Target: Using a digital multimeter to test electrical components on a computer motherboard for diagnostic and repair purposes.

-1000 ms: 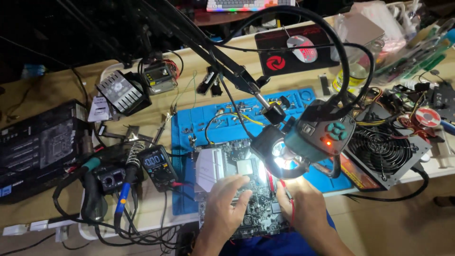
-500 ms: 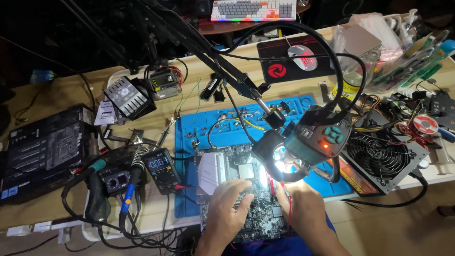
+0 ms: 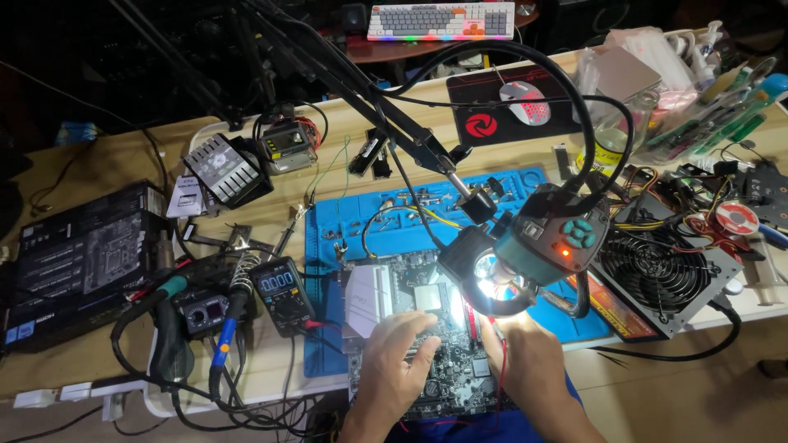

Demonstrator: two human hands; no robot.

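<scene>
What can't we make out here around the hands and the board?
- Right hand, head view: fingertips lost in glare under the lit magnifier lamp; anything held cannot be told.
- Circuit board: middle covered by the left hand, right side by the lamp.
- Board parts: too small to identify.
- Multimeter: reading too small.

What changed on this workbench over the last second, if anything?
Very little. The view tilted up a bit, so the keyboard at the back now shows in full. Both hands stayed on the circuit board: the left hand flat on it, the right hand under the lit magnifier lamp. Nothing was picked up or let go. The multimeter and power supply did not move.
</scene>
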